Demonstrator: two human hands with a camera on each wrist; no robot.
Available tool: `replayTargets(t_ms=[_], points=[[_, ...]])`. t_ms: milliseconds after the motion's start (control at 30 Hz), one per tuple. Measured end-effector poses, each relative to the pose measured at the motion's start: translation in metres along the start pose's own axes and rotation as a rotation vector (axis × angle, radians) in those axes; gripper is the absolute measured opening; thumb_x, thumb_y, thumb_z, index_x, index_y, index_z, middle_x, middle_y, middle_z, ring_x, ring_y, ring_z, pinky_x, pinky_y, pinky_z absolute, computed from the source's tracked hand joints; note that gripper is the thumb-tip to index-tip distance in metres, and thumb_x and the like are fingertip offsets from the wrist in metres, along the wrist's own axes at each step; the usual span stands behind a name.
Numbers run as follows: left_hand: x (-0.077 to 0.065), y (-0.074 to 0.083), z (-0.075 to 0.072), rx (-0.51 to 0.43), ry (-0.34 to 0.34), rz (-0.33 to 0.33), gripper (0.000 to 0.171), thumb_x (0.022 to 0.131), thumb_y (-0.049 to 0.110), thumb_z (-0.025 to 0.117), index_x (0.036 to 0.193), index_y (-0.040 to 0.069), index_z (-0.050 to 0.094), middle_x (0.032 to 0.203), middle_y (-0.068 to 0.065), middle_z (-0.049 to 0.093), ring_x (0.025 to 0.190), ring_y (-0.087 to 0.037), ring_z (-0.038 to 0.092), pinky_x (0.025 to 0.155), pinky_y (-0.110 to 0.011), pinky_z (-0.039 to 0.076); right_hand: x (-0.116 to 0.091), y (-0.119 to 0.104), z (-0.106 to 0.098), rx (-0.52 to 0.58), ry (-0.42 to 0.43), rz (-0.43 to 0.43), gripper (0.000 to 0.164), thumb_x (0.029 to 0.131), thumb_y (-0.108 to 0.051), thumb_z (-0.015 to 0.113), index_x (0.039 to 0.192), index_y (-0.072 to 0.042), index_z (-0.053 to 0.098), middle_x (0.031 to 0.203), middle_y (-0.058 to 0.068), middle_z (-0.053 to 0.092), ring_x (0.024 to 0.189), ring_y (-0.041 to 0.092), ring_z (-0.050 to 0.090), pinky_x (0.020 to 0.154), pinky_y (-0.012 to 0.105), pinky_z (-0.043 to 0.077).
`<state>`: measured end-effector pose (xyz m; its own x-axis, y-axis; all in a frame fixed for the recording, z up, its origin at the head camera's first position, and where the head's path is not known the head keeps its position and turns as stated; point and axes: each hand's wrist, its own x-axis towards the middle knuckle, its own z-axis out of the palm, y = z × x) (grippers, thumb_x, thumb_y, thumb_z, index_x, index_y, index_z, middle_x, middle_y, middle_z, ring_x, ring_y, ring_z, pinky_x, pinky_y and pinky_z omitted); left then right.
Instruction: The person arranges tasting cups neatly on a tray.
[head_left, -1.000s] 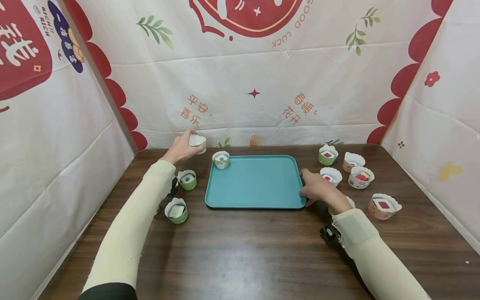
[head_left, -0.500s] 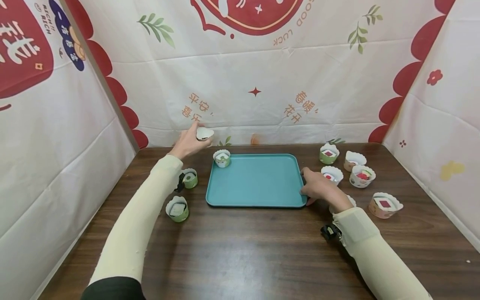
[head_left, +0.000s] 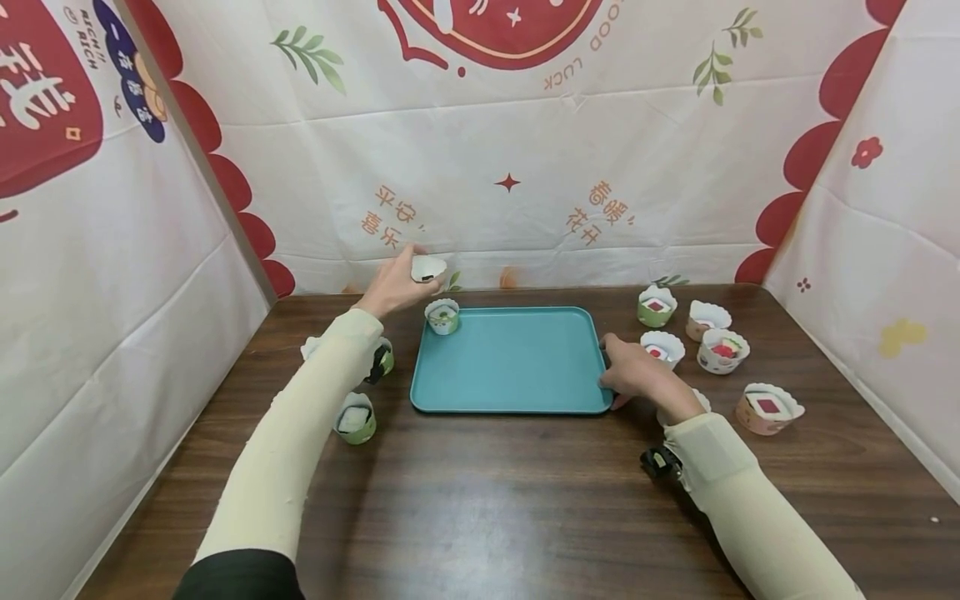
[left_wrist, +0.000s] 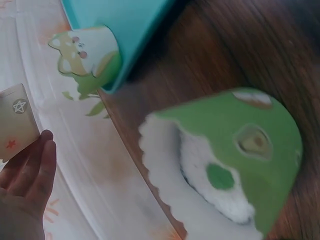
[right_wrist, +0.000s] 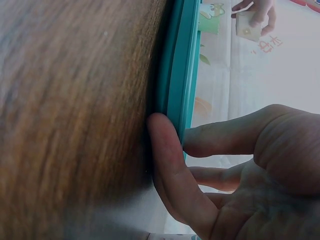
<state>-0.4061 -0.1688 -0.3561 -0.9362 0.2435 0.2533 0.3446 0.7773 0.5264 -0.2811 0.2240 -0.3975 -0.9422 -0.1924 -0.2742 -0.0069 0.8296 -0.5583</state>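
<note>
My left hand (head_left: 396,287) is raised beyond the tray's far left corner. It pinches a pale paper cupcake cup (head_left: 427,267) by its side; in the left wrist view this cup (left_wrist: 17,122) shows a small printed star. My right hand (head_left: 637,373) is at the right edge of a teal tray (head_left: 510,362). In the right wrist view, its thumb and a fingertip (right_wrist: 162,127) pinch the tray's rim. A green-and-white cupcake cup (head_left: 442,317) stands on the tray's far left corner, below and near the held cup.
Left of the tray stand green cupcake cups (head_left: 356,422), partly behind my left sleeve. Several filled cupcake cups (head_left: 723,352) stand to the right; one is partly covered by my right hand. A printed cloth (head_left: 510,225) hangs behind the wooden table (head_left: 480,500).
My left hand has moved right with the cupcake cup, lifting it slightly and nearing the tray's far left corner. My right hand has stayed at the tray's edge.
</note>
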Motion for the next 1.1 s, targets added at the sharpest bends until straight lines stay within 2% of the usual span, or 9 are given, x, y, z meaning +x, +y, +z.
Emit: replayTargets(t_ms=[167,367,600,733,1100], points=[[0.003,0.006,0.004,-0.007,0.014,0.013,0.064,0.09,0.041,0.07,0.143,0.013,0.047,0.121,-0.016,0.067,0.1,-0.03,0.066,0.084,-0.045,0.058,-0.001,-0.001,0.001,0.016,-0.005,-0.002,0.066,0.093,0.0,0.058,0.15,0.013,0.028,0.133,0.041,0.048,0.071,0.023,0.071,0.058,0.033,0.065],[0.007,0.01,0.009,-0.017,-0.01,0.035,0.068,0.091,0.043,0.071,0.146,0.011,0.046,0.118,-0.015,0.068,0.094,-0.028,0.065,0.08,-0.042,0.056,-0.002,-0.001,0.002,0.022,-0.005,0.001,0.065,0.093,0.001,0.058,0.15,0.013,0.029,0.133,0.041,0.049,0.073,0.024,0.071,0.058,0.034,0.065],[0.009,0.022,0.018,0.019,-0.044,0.046,0.072,0.093,0.045,0.07,0.152,0.014,0.042,0.125,-0.015,0.066,0.099,-0.029,0.064,0.084,-0.046,0.057,-0.002,-0.001,0.002,0.023,-0.001,-0.001,0.066,0.093,0.001,0.058,0.15,0.013,0.028,0.134,0.042,0.048,0.072,0.023,0.071,0.058,0.033,0.065],[0.009,0.029,0.025,0.052,-0.063,0.054,0.074,0.092,0.042,0.071,0.153,0.014,0.041,0.122,-0.016,0.067,0.095,-0.029,0.063,0.08,-0.044,0.057,-0.002,-0.001,0.002,0.024,-0.003,-0.003,0.067,0.093,0.001,0.057,0.151,0.013,0.027,0.135,0.042,0.047,0.071,0.023,0.071,0.058,0.033,0.065],[0.011,0.042,0.039,0.128,-0.145,0.104,0.059,0.092,0.039,0.069,0.143,0.016,0.049,0.114,-0.013,0.066,0.09,-0.026,0.061,0.073,-0.04,0.054,-0.002,0.0,0.001,0.035,0.0,0.0,0.066,0.092,0.002,0.058,0.15,0.013,0.028,0.133,0.041,0.048,0.071,0.023,0.071,0.058,0.033,0.065]])
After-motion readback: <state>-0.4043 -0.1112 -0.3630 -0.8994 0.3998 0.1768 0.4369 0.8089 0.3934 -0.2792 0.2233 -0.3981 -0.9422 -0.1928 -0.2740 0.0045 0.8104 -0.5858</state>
